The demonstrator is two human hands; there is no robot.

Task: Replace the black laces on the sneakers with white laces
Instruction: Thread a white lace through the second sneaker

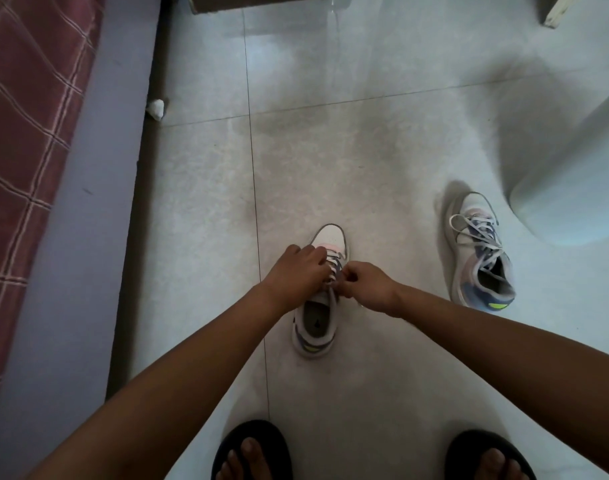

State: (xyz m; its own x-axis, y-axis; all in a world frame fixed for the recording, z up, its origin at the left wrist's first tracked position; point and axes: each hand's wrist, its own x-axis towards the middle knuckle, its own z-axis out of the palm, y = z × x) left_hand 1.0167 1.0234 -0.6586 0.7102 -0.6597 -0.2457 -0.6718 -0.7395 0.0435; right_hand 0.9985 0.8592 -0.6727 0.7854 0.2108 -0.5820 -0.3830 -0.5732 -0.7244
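A: Any brand or writing on the near sneaker (318, 299)?

B: Nothing legible. It is white with pink at the toe, blue on the side and a yellow-green stripe at the heel, standing on the tiled floor (365, 150) between the two arms, toe pointing away.

A: Where are the fingers?

B: The left hand (298, 271) lies over the shoe's left side, fingers curled onto the white lace (334, 263) rows; whether they grip one, I cannot tell. The right hand (363, 284) has its fingers bunched together, pinching the lace at the upper eyelets.

A: And around it?

B: The second sneaker (478, 251) stands well apart to the right, laced in white, loosely. A white container (573, 195) is beside it. A bed with a plaid cover (22, 133) runs along the left, a white scrap (156, 109) at its base. Two feet in black sandals (251, 452) sit at the bottom edge.
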